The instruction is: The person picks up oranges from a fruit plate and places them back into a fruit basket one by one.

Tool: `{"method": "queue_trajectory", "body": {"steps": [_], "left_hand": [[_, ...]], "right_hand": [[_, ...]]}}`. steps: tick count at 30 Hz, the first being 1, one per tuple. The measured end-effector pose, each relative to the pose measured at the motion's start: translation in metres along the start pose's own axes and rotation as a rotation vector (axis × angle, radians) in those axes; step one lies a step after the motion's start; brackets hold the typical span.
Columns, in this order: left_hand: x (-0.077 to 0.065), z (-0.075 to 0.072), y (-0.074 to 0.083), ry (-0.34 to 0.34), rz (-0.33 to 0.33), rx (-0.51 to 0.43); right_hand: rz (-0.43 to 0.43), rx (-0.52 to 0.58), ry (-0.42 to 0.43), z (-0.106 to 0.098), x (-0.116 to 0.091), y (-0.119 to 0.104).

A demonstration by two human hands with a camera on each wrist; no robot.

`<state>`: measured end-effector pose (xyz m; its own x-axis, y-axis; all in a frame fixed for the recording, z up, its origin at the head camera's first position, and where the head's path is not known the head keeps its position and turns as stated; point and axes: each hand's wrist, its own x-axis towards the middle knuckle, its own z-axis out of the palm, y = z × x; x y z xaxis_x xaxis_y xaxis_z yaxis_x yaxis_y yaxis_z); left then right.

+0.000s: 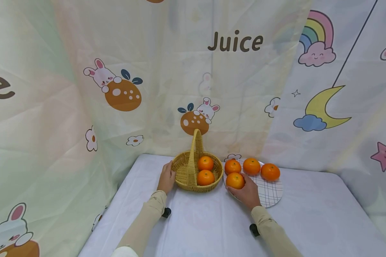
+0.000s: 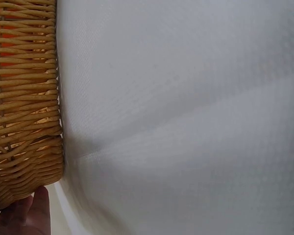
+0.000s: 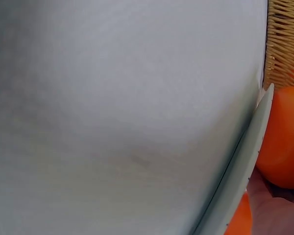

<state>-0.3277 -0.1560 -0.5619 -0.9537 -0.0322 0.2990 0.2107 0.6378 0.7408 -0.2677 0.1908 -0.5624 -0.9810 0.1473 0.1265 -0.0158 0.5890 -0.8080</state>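
Note:
A woven wicker basket [image 1: 181, 171] with a tall arched handle stands on the table, two oranges [image 1: 206, 177] in its right half. My left hand [image 1: 166, 178] holds the basket at its left end; in the left wrist view, fingers [image 2: 39, 210] lie against the wicker wall [image 2: 24, 107]. With thumb and fingers round it, my right hand [image 1: 246, 191] grips an orange [image 1: 235, 180] at the left side of a white plate [image 1: 270, 194] with a grid pattern. That orange [image 3: 284, 139] shows large at the plate's edge [image 3: 247, 171] in the right wrist view.
Behind the gripped orange, three more lie along the plate's far side: a left one [image 1: 233, 166], a middle one [image 1: 251, 166] and a right one [image 1: 270, 172]. A white cloth covers the table [image 1: 199, 225]. Printed fabric [image 1: 161, 89] hangs behind and at both sides.

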Motion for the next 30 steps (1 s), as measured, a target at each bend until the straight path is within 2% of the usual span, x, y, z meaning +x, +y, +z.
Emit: {"method": "queue_trajectory", "body": {"steps": [12, 20, 27, 30], "left_hand": [[-0.001, -0.003, 0.001, 0.003, -0.004, -0.023], [-0.002, -0.003, 0.004, 0.008, -0.016, -0.030], [-0.005, -0.002, 0.008, 0.014, -0.012, -0.048], [-0.005, -0.002, 0.008, 0.013, -0.006, -0.048]], "right_hand": [[0.044, -0.027, -0.008, -0.008, -0.004, -0.003], [-0.022, 0.010, 0.017, -0.013, 0.000, -0.012], [0.007, 0.046, -0.020, -0.014, -0.002, -0.027], [-0.041, 0.052, -0.002, -0.013, -0.003, -0.034]]}}
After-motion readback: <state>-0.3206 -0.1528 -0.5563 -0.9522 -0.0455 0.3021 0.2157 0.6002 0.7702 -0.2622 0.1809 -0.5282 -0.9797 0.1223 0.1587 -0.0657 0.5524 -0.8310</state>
